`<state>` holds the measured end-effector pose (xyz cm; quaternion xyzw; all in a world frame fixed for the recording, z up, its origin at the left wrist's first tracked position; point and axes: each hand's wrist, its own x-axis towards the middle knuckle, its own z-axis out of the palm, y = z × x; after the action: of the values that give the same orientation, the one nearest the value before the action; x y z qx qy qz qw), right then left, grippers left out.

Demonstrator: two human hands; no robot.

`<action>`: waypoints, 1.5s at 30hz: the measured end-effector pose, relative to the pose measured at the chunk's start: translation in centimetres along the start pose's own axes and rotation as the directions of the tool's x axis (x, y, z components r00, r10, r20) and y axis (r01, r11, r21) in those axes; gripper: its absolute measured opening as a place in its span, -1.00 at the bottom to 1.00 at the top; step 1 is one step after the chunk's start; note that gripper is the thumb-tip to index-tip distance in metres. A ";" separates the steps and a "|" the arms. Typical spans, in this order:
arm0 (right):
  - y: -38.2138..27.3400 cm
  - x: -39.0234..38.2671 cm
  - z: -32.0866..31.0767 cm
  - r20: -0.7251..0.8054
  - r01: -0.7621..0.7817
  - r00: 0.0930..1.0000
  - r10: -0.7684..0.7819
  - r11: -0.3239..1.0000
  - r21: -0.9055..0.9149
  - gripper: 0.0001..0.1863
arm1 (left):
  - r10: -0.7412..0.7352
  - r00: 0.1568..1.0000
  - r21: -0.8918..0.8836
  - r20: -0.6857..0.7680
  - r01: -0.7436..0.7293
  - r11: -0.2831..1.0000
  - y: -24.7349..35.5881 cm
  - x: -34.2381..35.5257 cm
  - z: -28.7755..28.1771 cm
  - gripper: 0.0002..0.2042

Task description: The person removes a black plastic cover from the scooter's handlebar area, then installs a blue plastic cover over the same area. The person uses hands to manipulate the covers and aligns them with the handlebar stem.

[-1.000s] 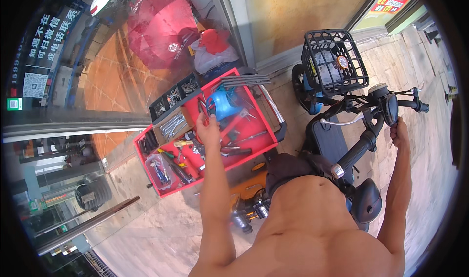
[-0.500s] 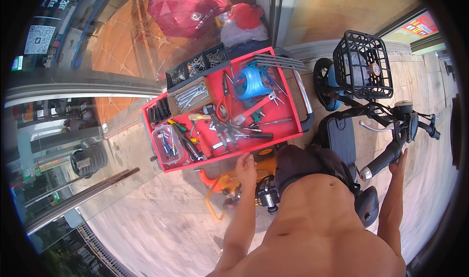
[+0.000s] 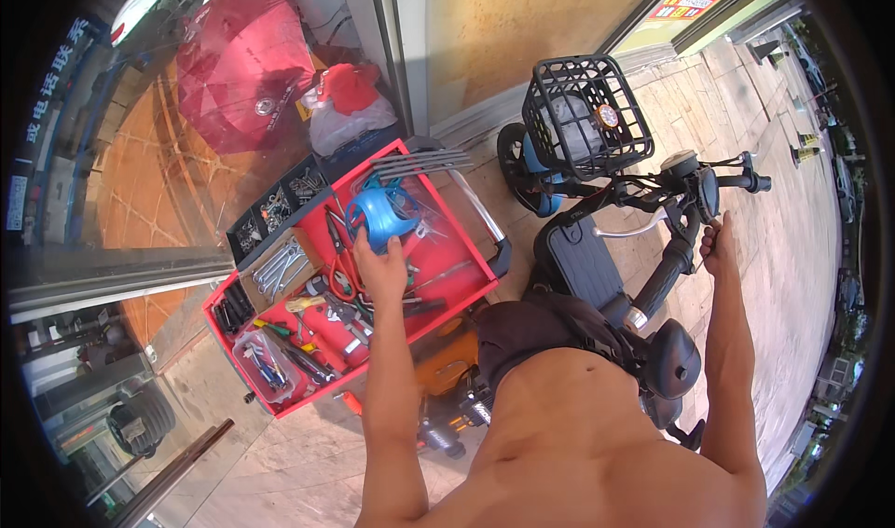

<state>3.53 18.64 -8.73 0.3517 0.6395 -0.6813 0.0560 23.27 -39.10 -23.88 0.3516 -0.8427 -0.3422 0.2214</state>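
My left hand (image 3: 380, 265) is over the red tool drawer (image 3: 438, 239), thumb and fingers apart at the lower edge of a blue curved plastic cover (image 3: 382, 213). It reaches or touches the cover; a firm grip does not show. My right hand (image 3: 716, 246), its fingers curled, is at the electric scooter's handlebar (image 3: 673, 265), just beside the round display (image 3: 709, 195). What those fingers hold, if anything, is hidden. Around my left hand lie red-handled scissors (image 3: 345, 274), pliers and screwdrivers; several wrenches (image 3: 280, 269) fill a cardboard box.
A black wire basket (image 3: 589, 118) sits on the scooter's front. Dark bins of screws (image 3: 277, 209) line the drawer's far left side. Behind glass are a dark red umbrella (image 3: 240, 76) and bags. An orange machine (image 3: 446, 365) stands below the drawer, near my legs.
My left hand has moved forward from the drawer's near edge to the blue cover. My right hand has moved up along the handlebar toward the display. The view has turned right.
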 end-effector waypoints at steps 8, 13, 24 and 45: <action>-0.3 1.1 1.8 -0.153 0.030 0.987 -0.056 0.986 -0.165 -0.55 | -0.263 0.899 -0.376 0.350 0.392 0.840 -2.9 0.6 0.9 -0.65; -0.3 2.2 0.1 -0.053 0.014 0.998 -0.020 0.995 -0.100 -0.65 | -0.310 0.918 -0.403 0.248 0.389 0.829 1.0 0.1 -2.0 -0.74; -0.3 2.2 -0.1 0.141 0.034 0.990 -0.029 0.999 -0.030 -0.61 | -0.307 0.952 -0.538 -0.001 0.258 0.802 10.8 -6.2 -4.6 -0.85; -1.1 6.1 -6.8 0.640 0.420 0.751 -0.163 0.866 -0.272 -0.41 | -0.410 0.910 -0.418 -0.062 0.349 0.838 24.2 -10.0 2.1 -0.80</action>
<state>1.21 27.27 -10.73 -0.0068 0.7613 -0.6114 0.2157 17.91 -18.22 -8.89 0.4839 -0.6496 -0.5163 0.2779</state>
